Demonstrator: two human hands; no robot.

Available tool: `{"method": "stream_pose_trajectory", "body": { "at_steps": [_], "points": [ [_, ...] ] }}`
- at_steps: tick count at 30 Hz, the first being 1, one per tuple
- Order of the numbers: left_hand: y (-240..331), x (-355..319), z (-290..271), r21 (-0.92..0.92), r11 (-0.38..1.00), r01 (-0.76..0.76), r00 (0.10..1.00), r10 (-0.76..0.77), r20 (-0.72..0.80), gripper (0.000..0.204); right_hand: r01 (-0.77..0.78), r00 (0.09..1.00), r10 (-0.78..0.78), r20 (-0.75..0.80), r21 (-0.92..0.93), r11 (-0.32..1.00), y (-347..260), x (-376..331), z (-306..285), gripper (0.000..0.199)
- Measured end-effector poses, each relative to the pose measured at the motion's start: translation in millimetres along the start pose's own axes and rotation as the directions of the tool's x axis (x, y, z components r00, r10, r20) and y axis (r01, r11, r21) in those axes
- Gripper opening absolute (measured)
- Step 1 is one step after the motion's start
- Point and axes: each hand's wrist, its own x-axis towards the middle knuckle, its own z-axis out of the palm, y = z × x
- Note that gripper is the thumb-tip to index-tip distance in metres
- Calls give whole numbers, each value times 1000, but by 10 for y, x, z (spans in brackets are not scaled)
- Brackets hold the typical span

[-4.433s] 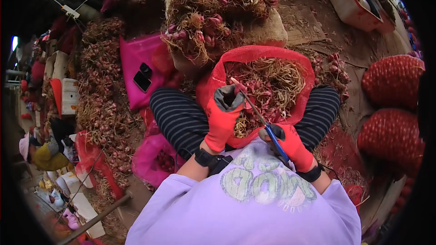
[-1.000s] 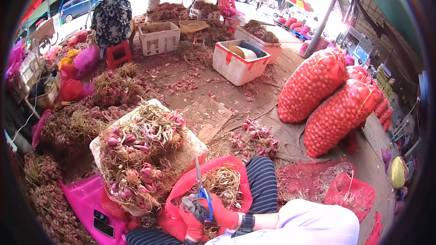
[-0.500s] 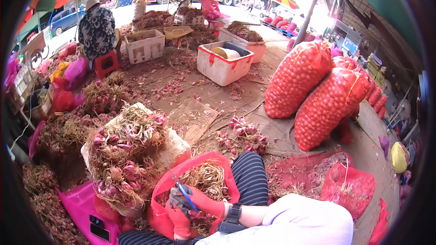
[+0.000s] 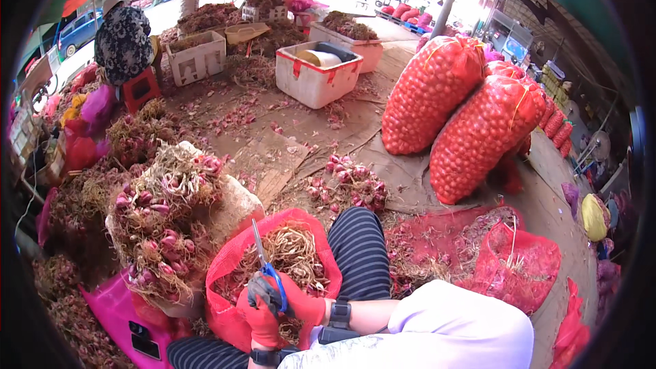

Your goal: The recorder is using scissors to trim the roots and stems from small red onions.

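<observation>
One thing's clear on my feed: the right hand (image 4: 303, 302) grips the blue-handled scissors (image 4: 272, 276), blades pointing away from the body, above the red mesh bag (image 4: 219, 277). Left hand (image 4: 260, 321)'s just beside; can't tell if it's closed.

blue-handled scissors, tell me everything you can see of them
The scissors have slim, grey, metal-looking blades and a blue, plastic-looking handle. They point up and slightly left in the picture, seen against the open red mesh bag. The gloved right hand holds the handle; the gloved left hand is close beside it. Whether the blades are parted is too fine to tell.
</observation>
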Motion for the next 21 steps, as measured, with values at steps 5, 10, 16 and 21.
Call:
{"method": "stream_pose_trajectory", "body": {
  "at_steps": [5, 10, 16, 21],
  "points": [
    [-101, 42, -45, -15, 999, 46, 999, -47, -25, 25, 75, 993, -60, 104, -143, 987, -338, -195, 293, 22],
    [173, 87, -134, -39, 989, 144, 988, -141, 59, 20, 128, 987, -151, -63, -276, 953, -188, -339, 442, 24],
    [275, -18, -130, 368, 911, -189, 981, 190, 33, 13, 116, 992, -120, -45, -87, 989, -225, -624, 626, 23],
    [118, -117, -202, 329, 897, -294, 956, 279, 93, 29, 162, 954, -122, 273, -128, 978, 4, -362, 243, 23]
  ]
}}
